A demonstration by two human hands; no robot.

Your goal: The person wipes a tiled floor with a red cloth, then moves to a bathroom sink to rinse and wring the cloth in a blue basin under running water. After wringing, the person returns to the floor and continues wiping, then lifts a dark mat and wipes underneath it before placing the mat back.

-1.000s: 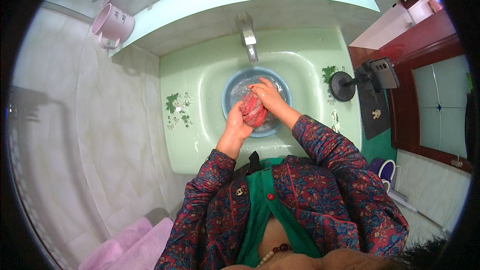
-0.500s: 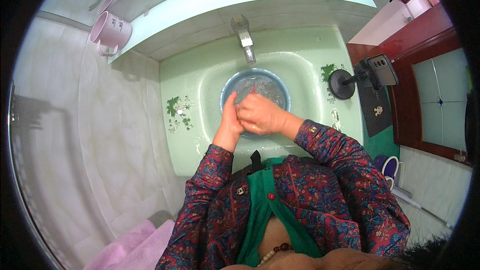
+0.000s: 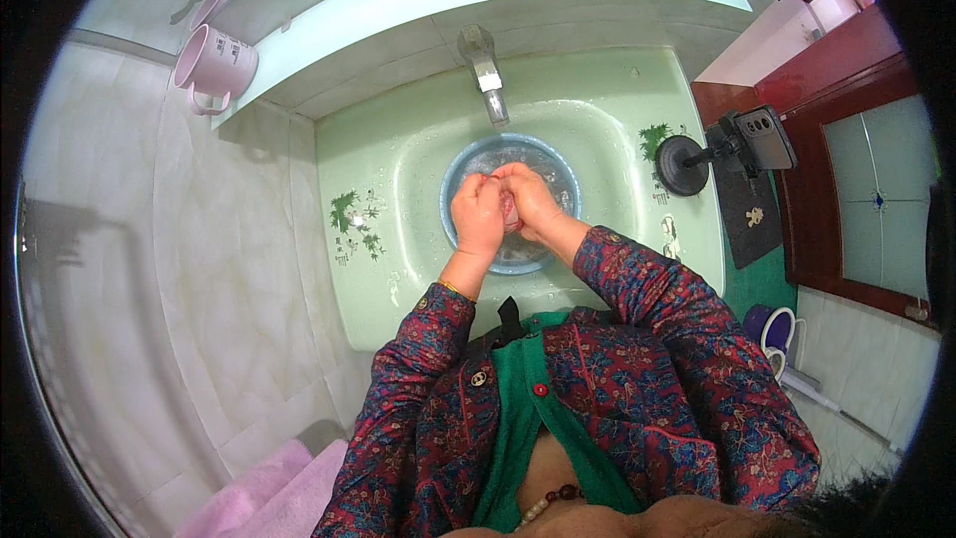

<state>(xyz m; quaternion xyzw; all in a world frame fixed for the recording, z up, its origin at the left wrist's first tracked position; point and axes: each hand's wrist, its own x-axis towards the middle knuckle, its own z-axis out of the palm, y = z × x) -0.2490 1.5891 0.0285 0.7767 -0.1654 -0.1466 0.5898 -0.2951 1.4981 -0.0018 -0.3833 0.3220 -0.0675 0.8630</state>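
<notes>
Your left hand (image 3: 478,221) and right hand (image 3: 533,203) grip a red cloth (image 3: 510,211) bunched between them, above the blue basin (image 3: 528,265). Handling looks underway: the cloth isn't laid aside, and how much remains is unclear. Its visible strip runs roughly away from you; fingers hide its ends and true long axis. Beyond your hands stands the faucet (image 3: 489,85).

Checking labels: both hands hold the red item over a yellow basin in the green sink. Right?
Wrong colour: the head view shows a blue basin. Left hand and right hand do hold the red item over it in the green sink.
</notes>
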